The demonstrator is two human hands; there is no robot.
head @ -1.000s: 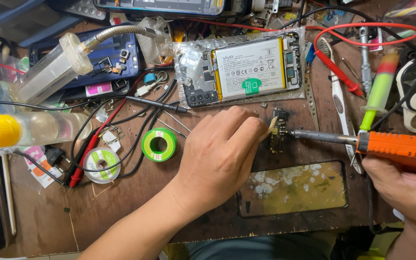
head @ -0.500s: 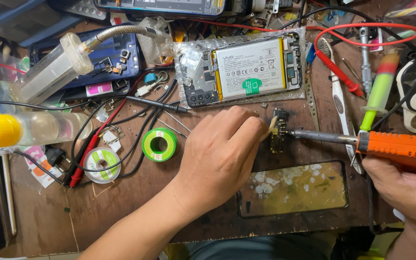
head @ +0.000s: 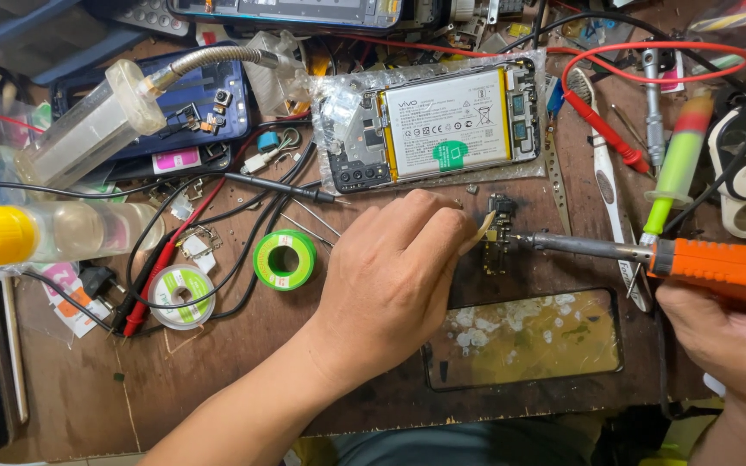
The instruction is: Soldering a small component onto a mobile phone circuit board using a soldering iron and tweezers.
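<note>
My left hand [head: 399,276] rests on the workbench with its fingers closed around a thin pale strip [head: 482,231] that it presses against a small dark circuit board [head: 499,233]. My right hand [head: 727,336] grips the orange handle of a soldering iron [head: 718,263]. The iron's metal tip [head: 528,241] touches the right side of the board. An opened phone [head: 442,125], showing its white battery, lies just beyond the board.
A green solder spool [head: 284,260] and a white spool [head: 181,295] lie to the left among black and red probe leads [head: 166,250]. A glass panel [head: 524,338] lies near the bench's front edge. A yellow-capped bottle [head: 36,233], syringe [head: 679,164] and toothbrush [head: 602,173] crowd the edges.
</note>
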